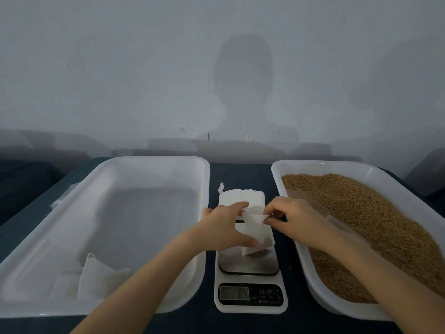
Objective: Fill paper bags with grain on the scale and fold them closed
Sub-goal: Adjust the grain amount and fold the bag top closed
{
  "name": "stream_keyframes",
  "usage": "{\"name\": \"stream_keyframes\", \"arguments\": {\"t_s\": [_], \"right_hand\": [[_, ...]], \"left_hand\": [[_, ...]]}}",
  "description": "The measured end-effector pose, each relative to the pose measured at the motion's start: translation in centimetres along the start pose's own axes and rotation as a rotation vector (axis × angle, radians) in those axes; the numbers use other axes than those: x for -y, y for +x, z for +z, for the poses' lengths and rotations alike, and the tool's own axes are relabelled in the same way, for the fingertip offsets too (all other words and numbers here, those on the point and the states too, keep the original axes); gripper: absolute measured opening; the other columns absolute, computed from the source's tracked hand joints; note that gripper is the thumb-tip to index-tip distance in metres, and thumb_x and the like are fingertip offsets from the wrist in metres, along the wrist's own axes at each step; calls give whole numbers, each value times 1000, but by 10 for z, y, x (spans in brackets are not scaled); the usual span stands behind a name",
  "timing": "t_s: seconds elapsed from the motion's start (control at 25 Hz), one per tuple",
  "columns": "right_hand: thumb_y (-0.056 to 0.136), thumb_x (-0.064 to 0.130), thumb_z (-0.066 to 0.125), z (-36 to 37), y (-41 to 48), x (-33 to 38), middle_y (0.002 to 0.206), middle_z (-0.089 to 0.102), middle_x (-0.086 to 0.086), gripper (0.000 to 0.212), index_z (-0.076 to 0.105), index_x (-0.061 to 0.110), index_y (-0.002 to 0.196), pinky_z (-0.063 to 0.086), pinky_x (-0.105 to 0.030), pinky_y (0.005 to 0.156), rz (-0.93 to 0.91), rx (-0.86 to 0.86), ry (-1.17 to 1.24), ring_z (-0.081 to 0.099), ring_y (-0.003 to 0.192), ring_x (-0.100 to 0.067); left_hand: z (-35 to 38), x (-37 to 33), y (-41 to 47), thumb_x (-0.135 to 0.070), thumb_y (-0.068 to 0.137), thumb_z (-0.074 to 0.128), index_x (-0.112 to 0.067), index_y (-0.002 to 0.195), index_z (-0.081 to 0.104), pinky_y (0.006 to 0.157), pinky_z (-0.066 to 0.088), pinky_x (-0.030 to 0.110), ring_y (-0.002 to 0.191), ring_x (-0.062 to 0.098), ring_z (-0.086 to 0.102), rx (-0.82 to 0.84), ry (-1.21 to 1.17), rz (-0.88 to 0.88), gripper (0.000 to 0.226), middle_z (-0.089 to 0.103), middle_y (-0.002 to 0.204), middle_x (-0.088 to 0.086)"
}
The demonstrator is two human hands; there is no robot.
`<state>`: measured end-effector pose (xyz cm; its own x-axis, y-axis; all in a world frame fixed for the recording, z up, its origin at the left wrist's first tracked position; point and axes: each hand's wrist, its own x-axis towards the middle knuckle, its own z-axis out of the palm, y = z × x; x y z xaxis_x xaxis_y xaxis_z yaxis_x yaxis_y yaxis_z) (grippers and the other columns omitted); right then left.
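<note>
Bag (256, 229) over scale (250, 267), mouth part open: left hand (226, 229) fingers curled round its side, right hand (297, 218) fingers pinching its rim; risk: limp paper may collapse or tip, spilling grain (366, 213).

There is only one view, from a camera worn on the person's head. It looks forward and down over the tabletop (240, 172), and the scale (250, 297) sits in the low middle, close under the lens. Both forearms enter from the bottom edge. The left hand (224, 227) and the right hand (289, 218) hold a paper bag (257, 230) over the scale's plate. The wide lens bends the left tray (149, 160) and the right tray (313, 163) beside the scale. Behind the scale, a wall (144, 68) fills the upper half.
</note>
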<state>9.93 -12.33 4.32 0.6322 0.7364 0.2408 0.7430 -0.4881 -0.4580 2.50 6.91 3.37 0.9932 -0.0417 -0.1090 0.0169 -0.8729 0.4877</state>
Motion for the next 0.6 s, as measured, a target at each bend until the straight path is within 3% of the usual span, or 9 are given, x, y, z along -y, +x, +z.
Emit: {"name": "stream_keyframes", "arguments": {"t_s": [0.12,0.2,0.28,0.4,0.6], "right_hand": [[84,23,68,0,1,5,85,60,11,7,67,19,91,49,-19,72,5,-22,22,57,79,-2],[82,22,71,-2,1,6,89,60,12,7,68,19,88,46,-14,73,-27,-50,22,55,81,1],[81,23,72,-4,0,7,94,61,15,6,68,20,84,47,-13,76,-15,-63,53,57,84,2],[82,26,71,0,-2,8,83,64,15,6,66,26,85,49,-15,71,62,-61,104,58,81,3],[83,25,70,13,-2,5,79,62,13,22,59,30,102,42,-6,71,111,-59,149,56,82,6]], "left_hand": [[-1,-1,-2,-43,80,72,-28,113,65,101,36,32,100,9,60,-171,-104,-32,37,68,97,-15],[-6,0,-4,-35,83,71,-28,85,67,87,44,24,88,9,61,-248,-178,-36,9,62,79,-17],[-10,1,-6,-36,86,67,-29,82,61,88,44,26,94,10,61,-268,-183,-23,10,64,87,-14],[-12,7,-9,-38,89,63,-29,84,58,99,40,35,98,11,57,-262,-140,-37,12,66,101,-8],[-2,17,-8,-35,91,61,-28,77,50,98,31,33,86,8,52,-265,-26,-5,19,62,87,-11]]}}
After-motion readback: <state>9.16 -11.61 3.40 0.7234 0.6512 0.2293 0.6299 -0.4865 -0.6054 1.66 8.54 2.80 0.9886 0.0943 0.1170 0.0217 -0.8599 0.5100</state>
